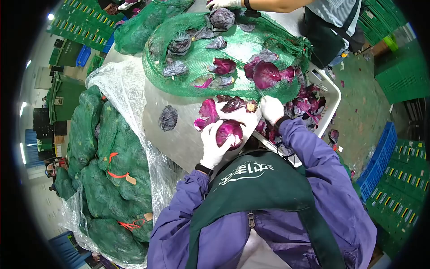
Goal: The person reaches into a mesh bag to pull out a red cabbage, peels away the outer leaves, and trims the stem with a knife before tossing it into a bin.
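Left grip (212, 144) grasps a purple cabbage (230, 132) at the near edge of the tabletop (184, 142), just beside a loose leaf (207, 113); right grip (272, 110) is curled near the green net (192, 88) and the white crate (335, 95), though I cannot tell whether it holds anything.

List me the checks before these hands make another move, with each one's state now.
1. Left hand steadying the purple cabbage: ok, gloved fingers rest around its side.
2. Right hand gloved: ok, white glove on.
3. Right hand free of any tool: cannot tell, too small to make out.
4. Space beside the cabbage free of loose leaves: not ok, purple leaves lie next to it.
5. Right hand well away from the green net: not ok, its edge lies close by.
6. White crate nearby: ok, beside the right arm.
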`<state>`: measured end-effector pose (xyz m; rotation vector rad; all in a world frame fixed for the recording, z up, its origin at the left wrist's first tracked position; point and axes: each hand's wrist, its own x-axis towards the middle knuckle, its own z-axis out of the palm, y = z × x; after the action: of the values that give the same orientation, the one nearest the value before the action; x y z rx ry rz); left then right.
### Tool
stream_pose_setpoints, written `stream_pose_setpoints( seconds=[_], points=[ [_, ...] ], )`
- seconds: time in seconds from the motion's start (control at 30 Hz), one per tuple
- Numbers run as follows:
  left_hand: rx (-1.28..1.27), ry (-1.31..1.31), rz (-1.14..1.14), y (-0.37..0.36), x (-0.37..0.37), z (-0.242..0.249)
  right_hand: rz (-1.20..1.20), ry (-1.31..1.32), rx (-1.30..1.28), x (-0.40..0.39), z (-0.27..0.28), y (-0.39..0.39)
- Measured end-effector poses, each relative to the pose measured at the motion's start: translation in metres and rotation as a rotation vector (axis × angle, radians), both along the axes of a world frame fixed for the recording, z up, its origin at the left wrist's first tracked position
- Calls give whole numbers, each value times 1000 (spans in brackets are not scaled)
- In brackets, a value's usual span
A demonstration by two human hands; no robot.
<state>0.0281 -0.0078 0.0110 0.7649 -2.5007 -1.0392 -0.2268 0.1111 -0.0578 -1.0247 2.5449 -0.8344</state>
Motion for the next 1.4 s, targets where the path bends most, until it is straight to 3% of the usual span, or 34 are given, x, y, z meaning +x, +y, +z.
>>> stream_pose_setpoints(
  seconds=[0.1,0.17,0.3,0.37,0.43,0.47,0.7,0.77,0.83,0.9,1.03,1.07,1.1,1.2,1.23,1.3,1.4],
  points=[
    [190,26,165,-5,9,-7,-88,-78,-39,10,40,4],
    [223,93,238,-8,5,-21,37,-358,-299,37,74,3],
    [136,51,331,0,-13,-24,282,-85,-372,91,77,9],
    [50,37,337,7,-18,-23,269,-107,-359,100,78,9],
    [-94,64,342,14,-26,-19,276,-237,-182,100,83,8],
    [-80,67,332,15,-28,-19,385,159,-275,101,63,10],
    [-90,55,372,19,-41,-16,347,55,-95,100,70,1],
    [-120,13,399,23,-46,-15,315,179,-143,98,57,-3],
    [-116,2,431,28,-52,-18,343,101,-109,94,51,-4],
    [-127,-14,481,34,-57,-19,191,-175,-65,94,44,-3],
    [-178,-2,484,35,-64,-19,164,-72,-217,94,25,-4],
    [-174,9,495,36,-65,-19,224,113,-190,93,23,-3],
    [-172,20,507,37,-65,-19,224,117,-190,90,20,-3],
    [-171,97,467,35,-51,-29,109,-142,-40,77,15,-8],
    [-165,125,480,36,-46,-30,102,-106,-116,77,20,-8],
    [-60,181,443,28,-33,-38,37,-411,-149,80,37,-8],
    [92,161,395,19,-15,-43,36,-301,-117,78,9,-4]
  ],
)
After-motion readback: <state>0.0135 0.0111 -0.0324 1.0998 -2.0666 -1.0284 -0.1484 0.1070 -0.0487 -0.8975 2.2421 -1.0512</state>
